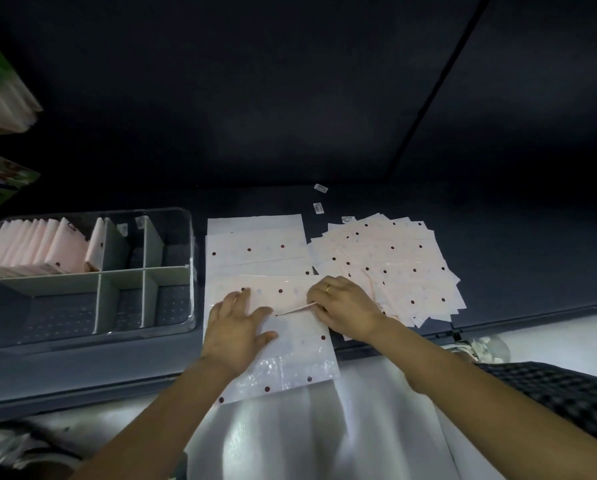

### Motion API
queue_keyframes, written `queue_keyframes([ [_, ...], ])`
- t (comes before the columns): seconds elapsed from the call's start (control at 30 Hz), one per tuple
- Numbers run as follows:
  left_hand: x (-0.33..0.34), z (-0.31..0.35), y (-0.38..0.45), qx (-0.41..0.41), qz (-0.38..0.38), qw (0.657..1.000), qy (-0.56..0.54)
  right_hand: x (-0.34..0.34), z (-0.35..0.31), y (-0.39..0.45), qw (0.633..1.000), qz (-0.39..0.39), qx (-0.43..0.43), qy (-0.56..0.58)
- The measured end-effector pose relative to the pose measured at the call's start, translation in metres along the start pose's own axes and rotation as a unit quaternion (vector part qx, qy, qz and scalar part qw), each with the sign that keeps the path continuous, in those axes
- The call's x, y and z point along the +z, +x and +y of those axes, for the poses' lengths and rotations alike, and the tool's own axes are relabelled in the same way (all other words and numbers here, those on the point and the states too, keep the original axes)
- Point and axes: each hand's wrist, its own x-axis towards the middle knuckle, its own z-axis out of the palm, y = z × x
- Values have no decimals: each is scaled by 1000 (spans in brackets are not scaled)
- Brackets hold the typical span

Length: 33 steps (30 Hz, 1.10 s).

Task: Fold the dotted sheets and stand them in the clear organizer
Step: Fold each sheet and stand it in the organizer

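A pale pink dotted sheet (276,292) lies folded across the middle of a long stack of flat sheets (255,251). My left hand (236,329) rests flat on it with fingers spread. My right hand (345,308) pinches the sheet's folded edge at its right end. To the right lies a loose fanned pile of dotted sheets (394,265). At the left stands the clear organizer (186,237) with grey dividers. Several folded sheets (37,251) stand in its back-left compartment, and one more (96,249) leans in the compartment beside it.
The dark table (515,265) ends in a front edge near my arms. Small white labels (319,197) lie behind the sheets. A stack of packets (2,98) hangs at the upper left. A checked cloth (550,393) shows at the lower right.
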Motion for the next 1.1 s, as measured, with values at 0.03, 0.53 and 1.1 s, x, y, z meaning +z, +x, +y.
queue_keyframes([
  [0.03,0,1,-3,-1,24,1000,-1,-2,-7,-2,1000,12,-7,16],
  [0.53,24,-2,-53,-75,153,936,-308,0,-41,-2,924,-214,161,271],
  [1.1,36,-2,-67,57,147,986,-51,35,-54,60,857,-201,381,284],
])
